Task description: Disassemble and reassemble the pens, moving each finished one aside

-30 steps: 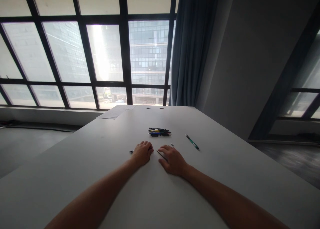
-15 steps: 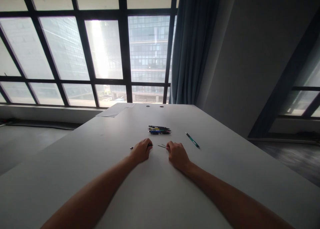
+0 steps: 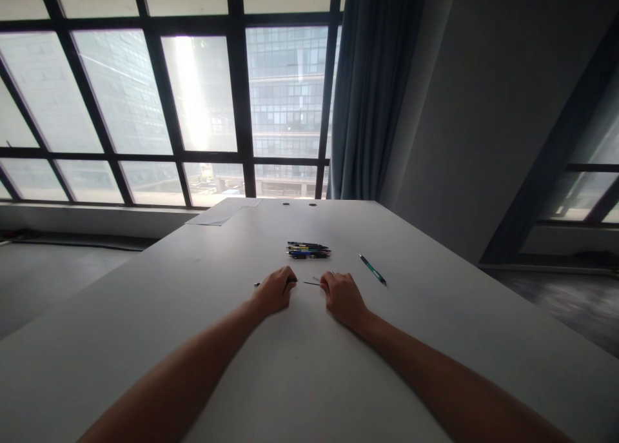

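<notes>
My left hand (image 3: pixel 273 291) is closed around a dark pen barrel (image 3: pixel 256 284), whose back end sticks out to the left and whose front end shows just past the fingertips. Opposite it, my right hand (image 3: pixel 345 297) pinches a thin dark pen refill (image 3: pixel 311 283) that points left toward the barrel. A gap separates the refill's tip from the barrel. Close by the right fingertips is a second small thin piece, too small to name. Beyond both hands lies a bundle of several pens (image 3: pixel 308 250). A green pen (image 3: pixel 372 269) rests alone to the right.
The white table (image 3: pixel 290 378) stretches away toward the windows. Sheets of paper (image 3: pixel 213 217) lie at its far left edge. Two dark round spots (image 3: pixel 313 205) mark the far end. A blue-grey curtain (image 3: pixel 372 95) hangs behind, on the right.
My left hand and the barrel have shifted slightly to the right. The refill in my right hand reaches a little farther left, narrowing the gap. The bundle and green pen stay put.
</notes>
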`<state>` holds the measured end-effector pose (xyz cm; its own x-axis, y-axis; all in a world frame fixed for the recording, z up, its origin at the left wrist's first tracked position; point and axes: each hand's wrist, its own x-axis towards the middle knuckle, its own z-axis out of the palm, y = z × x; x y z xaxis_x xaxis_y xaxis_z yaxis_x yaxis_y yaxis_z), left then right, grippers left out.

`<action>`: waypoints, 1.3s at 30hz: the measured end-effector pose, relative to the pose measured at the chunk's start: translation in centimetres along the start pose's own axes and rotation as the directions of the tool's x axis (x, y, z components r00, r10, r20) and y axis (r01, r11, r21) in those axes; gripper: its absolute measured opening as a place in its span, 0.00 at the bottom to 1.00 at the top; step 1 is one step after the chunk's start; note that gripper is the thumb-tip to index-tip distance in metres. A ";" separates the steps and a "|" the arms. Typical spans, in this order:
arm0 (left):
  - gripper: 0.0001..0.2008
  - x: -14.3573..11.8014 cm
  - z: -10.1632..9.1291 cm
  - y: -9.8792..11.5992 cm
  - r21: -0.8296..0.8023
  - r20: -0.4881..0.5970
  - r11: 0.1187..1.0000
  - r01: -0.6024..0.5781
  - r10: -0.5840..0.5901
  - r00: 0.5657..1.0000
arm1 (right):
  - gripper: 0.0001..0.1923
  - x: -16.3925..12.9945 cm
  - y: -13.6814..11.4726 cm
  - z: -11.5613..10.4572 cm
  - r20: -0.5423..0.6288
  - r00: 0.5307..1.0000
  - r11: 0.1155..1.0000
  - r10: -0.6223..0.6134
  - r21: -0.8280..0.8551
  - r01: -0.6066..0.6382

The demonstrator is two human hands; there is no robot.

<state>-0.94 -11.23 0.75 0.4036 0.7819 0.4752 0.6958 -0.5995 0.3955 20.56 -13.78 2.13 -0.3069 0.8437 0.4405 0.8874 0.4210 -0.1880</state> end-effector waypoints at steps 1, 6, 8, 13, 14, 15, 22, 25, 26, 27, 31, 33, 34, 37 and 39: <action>0.05 0.0 0.1 -0.1 0.000 -0.003 1.000 -0.003 0.003 1.000 | 0.06 0.0 0.0 0.0 -0.011 1.000 1.000 0.002 -0.003 -0.002; 0.05 0.0 0.2 -0.3 -0.005 -0.005 1.000 -0.009 0.009 1.000 | 0.07 0.0 0.0 -0.1 -0.023 0.999 1.000 0.027 -0.009 -0.027; 0.05 0.0 0.1 -0.2 -0.005 -0.002 1.000 -0.012 0.012 1.000 | 0.07 0.0 -0.1 -0.1 -0.024 1.000 1.000 0.013 -0.011 -0.014; 0.05 0.0 -0.1 0.2 -0.010 0.026 0.999 -0.050 0.051 0.998 | 0.08 -0.1 -0.4 -0.3 -0.081 0.977 0.980 -0.197 0.016 0.199; 0.05 0.0 -0.1 0.4 -0.014 0.020 0.999 -0.049 0.049 0.999 | 0.10 -0.1 -0.3 -0.3 -0.095 0.961 0.963 -0.261 0.036 0.266; 0.06 0.0 -0.1 0.5 -0.018 0.003 0.999 -0.037 0.037 0.999 | 0.13 -0.1 -0.2 -0.3 -0.114 0.946 0.949 -0.303 0.053 0.310; 0.08 0.2 -0.3 0.8 -0.073 -0.214 0.990 0.121 -0.134 0.968 | 0.17 0.4 1.3 0.1 -0.145 0.982 0.991 -0.121 0.042 0.128; 0.11 0.3 -0.3 0.9 -0.074 -0.260 0.983 0.168 -0.181 0.948 | 0.13 0.5 1.1 0.1 -0.034 0.990 0.990 -0.139 0.017 0.140; 0.11 0.3 -0.3 0.9 -0.064 -0.260 0.983 0.174 -0.185 0.948 | 0.12 0.4 1.0 0.0 -0.001 0.991 0.990 -0.137 0.017 0.137; 0.11 0.3 -0.3 1.0 -0.049 -0.250 0.983 0.175 -0.182 0.951 | 0.11 0.4 1.0 0.0 0.022 0.991 0.991 -0.130 0.024 0.129; 0.10 0.1 -0.3 1.3 0.032 -0.132 0.993 0.115 -0.109 0.985 | 0.10 0.5 1.0 0.0 0.051 0.990 0.987 -0.132 0.095 0.127; 0.09 0.0 -0.3 1.5 0.059 -0.064 0.997 0.050 -0.046 0.997 | 0.10 0.5 1.1 0.2 0.045 0.989 0.981 -0.144 0.136 0.137; 0.09 0.0 -0.3 1.5 0.070 -0.036 0.997 0.020 -0.018 0.999 | 0.10 0.6 1.1 0.2 0.043 0.988 0.978 -0.147 0.153 0.139; 0.10 0.0 -0.3 1.5 0.088 0.010 0.996 -0.030 0.029 1.000 | 0.10 0.5 1.1 0.4 0.038 0.988 0.975 -0.148 0.175 0.139; 0.10 0.0 -0.3 1.5 0.093 0.025 0.995 -0.041 0.039 0.999 | 0.11 0.5 1.1 0.5 0.019 0.988 0.972 -0.152 0.183 0.146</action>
<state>-0.07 -12.14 1.56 0.4451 0.7621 0.4703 0.7307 -0.6126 0.3012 21.20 -12.78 1.74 -0.4445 0.7761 0.4473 0.7552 0.5933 -0.2789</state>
